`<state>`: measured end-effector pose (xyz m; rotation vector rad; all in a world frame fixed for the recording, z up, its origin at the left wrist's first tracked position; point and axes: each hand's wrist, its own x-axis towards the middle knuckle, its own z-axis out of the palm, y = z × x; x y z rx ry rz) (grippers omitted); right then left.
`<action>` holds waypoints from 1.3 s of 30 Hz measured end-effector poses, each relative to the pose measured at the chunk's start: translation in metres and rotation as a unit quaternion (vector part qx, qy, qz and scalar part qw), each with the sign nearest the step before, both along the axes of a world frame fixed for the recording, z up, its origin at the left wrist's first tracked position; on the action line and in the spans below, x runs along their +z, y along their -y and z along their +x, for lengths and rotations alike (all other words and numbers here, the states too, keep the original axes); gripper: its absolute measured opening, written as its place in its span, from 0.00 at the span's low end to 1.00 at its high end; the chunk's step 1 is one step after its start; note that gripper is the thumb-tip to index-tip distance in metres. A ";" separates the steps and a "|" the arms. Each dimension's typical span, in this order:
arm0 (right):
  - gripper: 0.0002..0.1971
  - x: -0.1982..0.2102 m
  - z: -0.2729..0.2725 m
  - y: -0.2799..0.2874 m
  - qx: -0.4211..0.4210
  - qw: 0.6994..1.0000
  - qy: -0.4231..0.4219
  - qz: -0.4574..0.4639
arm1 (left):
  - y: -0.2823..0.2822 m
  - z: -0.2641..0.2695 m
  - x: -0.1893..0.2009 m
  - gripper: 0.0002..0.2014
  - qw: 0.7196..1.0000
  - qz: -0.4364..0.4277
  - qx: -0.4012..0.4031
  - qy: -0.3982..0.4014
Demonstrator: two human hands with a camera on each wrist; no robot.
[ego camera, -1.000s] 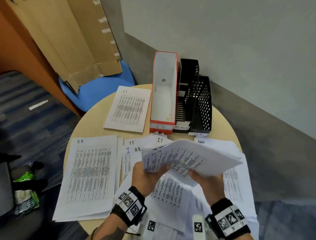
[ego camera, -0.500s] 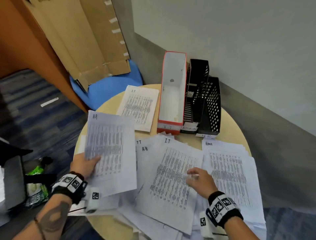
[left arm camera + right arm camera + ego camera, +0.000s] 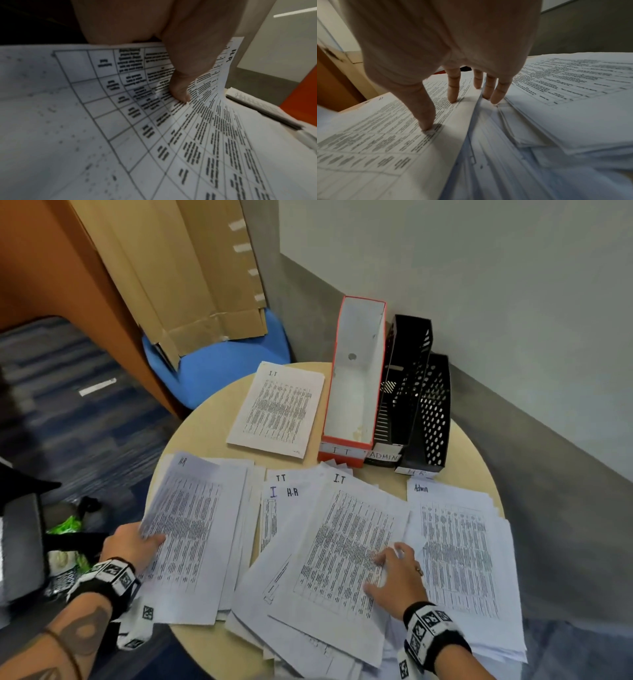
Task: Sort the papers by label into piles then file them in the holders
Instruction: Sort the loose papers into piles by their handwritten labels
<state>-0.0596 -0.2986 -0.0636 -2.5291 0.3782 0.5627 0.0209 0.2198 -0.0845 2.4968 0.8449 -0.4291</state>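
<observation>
My left hand (image 3: 142, 539) pinches the near left edge of a printed sheet marked HR (image 3: 186, 508), which lies almost flat on the HR pile (image 3: 233, 542) at the table's left. In the left wrist view the thumb (image 3: 180, 93) lies on top of this HR sheet (image 3: 171, 142). My right hand (image 3: 387, 570) rests with spread fingers (image 3: 453, 94) on the top IT sheet (image 3: 346, 542) of the unsorted middle heap. An IT pile (image 3: 277, 409) lies at the back and an Admin pile (image 3: 459, 559) at the right. The red IT holder (image 3: 352, 392), black Admin holder (image 3: 406, 378) and black HR holder (image 3: 433, 412) stand at the back.
The round wooden table (image 3: 205, 433) stands in a corner by a grey wall. A blue chair (image 3: 222, 368) with cardboard (image 3: 178, 268) leaning on it stands behind the table. A black bag and a green packet (image 3: 65, 525) sit on the floor at left.
Both hands held a sheet above the middle heap. My left hand has carried the HR sheet left and lowered it onto the HR pile; my right hand has let go and settled on the IT sheet.
</observation>
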 end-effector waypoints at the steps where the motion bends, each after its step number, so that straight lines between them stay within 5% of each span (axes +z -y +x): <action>1: 0.23 0.001 0.000 -0.001 -0.005 1.000 0.000 -0.006 | 0.001 0.004 0.001 0.12 1.000 -0.004 0.004 0.002; 4: 0.24 -0.002 -0.004 -0.005 -0.028 0.999 -0.003 -0.023 | 0.005 0.009 0.004 0.17 1.000 -0.002 0.012 0.001; 7: 0.27 -0.005 -0.005 -0.010 -0.066 0.998 -0.002 -0.013 | 0.022 0.007 0.012 0.40 0.994 0.104 0.014 0.023; 9: 0.32 -0.005 -0.003 -0.014 -0.096 0.995 -0.010 -0.010 | 0.051 0.007 0.025 0.45 0.984 0.160 -0.008 0.083; 11: 0.39 -0.004 0.002 -0.015 -0.143 0.989 -0.020 0.007 | 0.095 0.007 0.038 0.39 0.981 0.128 -0.081 0.124; 13: 0.42 -0.002 0.006 -0.013 -0.202 0.978 -0.015 0.041 | 0.146 0.002 0.042 0.27 0.974 0.007 -0.186 0.125; 17: 0.30 -0.001 0.006 -0.002 -0.234 0.970 0.017 0.061 | 0.227 -0.005 0.035 0.19 0.941 -0.127 -0.312 0.046; 21: 0.10 -0.001 -0.001 0.017 -0.222 0.967 0.051 0.115 | 0.256 0.005 0.018 0.31 0.946 -0.167 -0.276 0.008; 25: 0.11 0.011 -0.009 0.040 -0.191 0.958 0.025 0.212 | 0.257 0.012 0.014 0.35 0.953 -0.242 -0.180 0.007; 31: 0.13 0.019 -0.010 0.058 -0.152 0.956 -0.008 0.250 | 0.259 0.012 0.027 0.08 0.910 -0.370 -0.189 -0.014; 35: 0.13 0.018 -0.006 0.056 -0.233 0.934 0.067 0.261 | 0.263 0.004 0.031 0.08 0.915 -0.366 -0.167 0.027; 39: 0.09 0.018 -0.001 0.056 -0.289 0.926 0.123 0.210 | 0.260 0.001 0.029 0.23 0.913 -0.391 -0.108 0.040</action>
